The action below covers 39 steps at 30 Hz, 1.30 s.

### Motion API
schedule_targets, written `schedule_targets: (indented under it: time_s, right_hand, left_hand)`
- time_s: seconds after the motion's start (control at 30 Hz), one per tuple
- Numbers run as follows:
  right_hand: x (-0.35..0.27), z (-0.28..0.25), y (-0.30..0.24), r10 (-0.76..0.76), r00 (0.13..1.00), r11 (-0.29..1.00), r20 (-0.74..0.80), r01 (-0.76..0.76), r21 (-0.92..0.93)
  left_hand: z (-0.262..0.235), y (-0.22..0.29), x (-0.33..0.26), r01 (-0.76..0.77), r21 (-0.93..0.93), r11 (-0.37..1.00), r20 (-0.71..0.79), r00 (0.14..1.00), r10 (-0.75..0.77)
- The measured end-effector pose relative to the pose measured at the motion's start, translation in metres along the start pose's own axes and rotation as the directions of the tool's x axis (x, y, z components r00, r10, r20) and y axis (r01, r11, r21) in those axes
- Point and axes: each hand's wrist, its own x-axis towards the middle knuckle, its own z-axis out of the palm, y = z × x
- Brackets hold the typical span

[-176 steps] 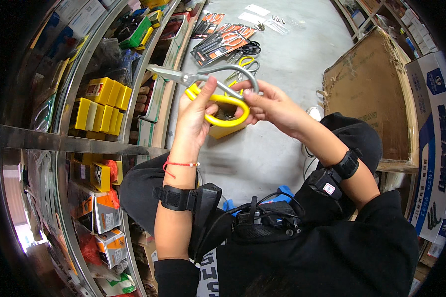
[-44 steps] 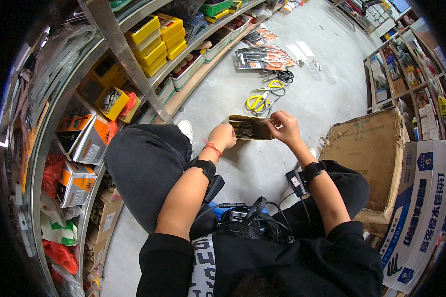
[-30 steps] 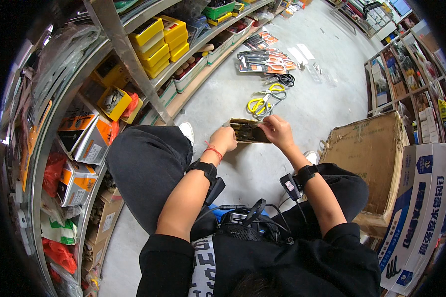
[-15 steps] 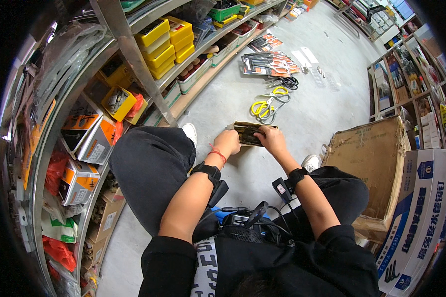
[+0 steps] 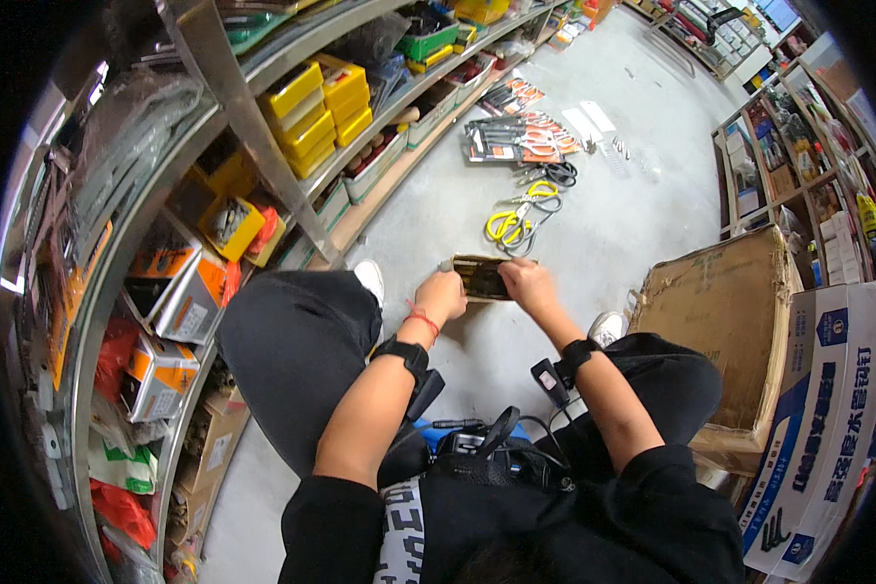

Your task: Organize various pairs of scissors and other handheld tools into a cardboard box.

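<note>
A small open cardboard box [image 5: 484,276] with a dark inside is held up between my hands, over the floor in front of my knees. My left hand [image 5: 442,296] is closed on its left end. At the other end, the bent fingers of my right hand [image 5: 529,284] pinch the right rim; their tips are partly hidden. What lies in the box is too dark to name. Beyond it on the floor are yellow-handled scissors [image 5: 506,228], a pair with grey handles [image 5: 518,239] and black-handled scissors [image 5: 561,174].
Several carded scissors [image 5: 521,138] lie farther off, beside white cards [image 5: 590,122]. Metal shelving [image 5: 307,209] with yellow boxes [image 5: 311,122] runs along the left. At right stand a worn brown carton [image 5: 715,326], a blue-and-white carton [image 5: 818,428] and a wooden rack [image 5: 784,161].
The box and both hands sit slightly lower in the picture, and the surroundings have shifted a little with the view. My right fingers have drawn in closer around the box's right rim.
</note>
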Motion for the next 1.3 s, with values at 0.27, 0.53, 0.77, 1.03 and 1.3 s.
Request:
schedule_targets:
  time_s: [0.27, 0.53, 0.77, 1.03, 1.3]
  right_hand:
    - [-0.006, 0.030, -0.001, -0.011, 0.999, 0.996, 0.051, 0.016, -0.087]
    - [0.012, 0.012, -0.011, 0.025, 0.936, 0.986, 0.352, 0.036, -0.163]
    - [0.012, 0.014, -0.008, -0.108, 0.931, 0.979, 0.350, 0.161, -0.126]
    - [0.011, 0.005, -0.012, -0.176, 0.911, 0.972, 0.373, 0.221, -0.081]
    - [0.004, 0.006, -0.006, -0.069, 0.920, 0.995, 0.386, 0.090, -0.037]
  left_hand:
    - [0.010, -0.005, -0.007, 0.007, 0.013, 1.000, -0.030, 1.000, -0.006]
    - [-0.002, 0.004, -0.008, 0.085, 0.064, 0.994, 0.044, 0.995, -0.088]
    - [-0.004, 0.002, -0.005, 0.050, 0.071, 0.996, 0.065, 0.996, -0.054]
    - [-0.003, 0.000, -0.009, 0.008, 0.102, 0.995, 0.071, 0.997, -0.015]
    - [0.004, -0.004, -0.004, -0.001, 0.167, 0.986, 0.159, 0.987, -0.026]
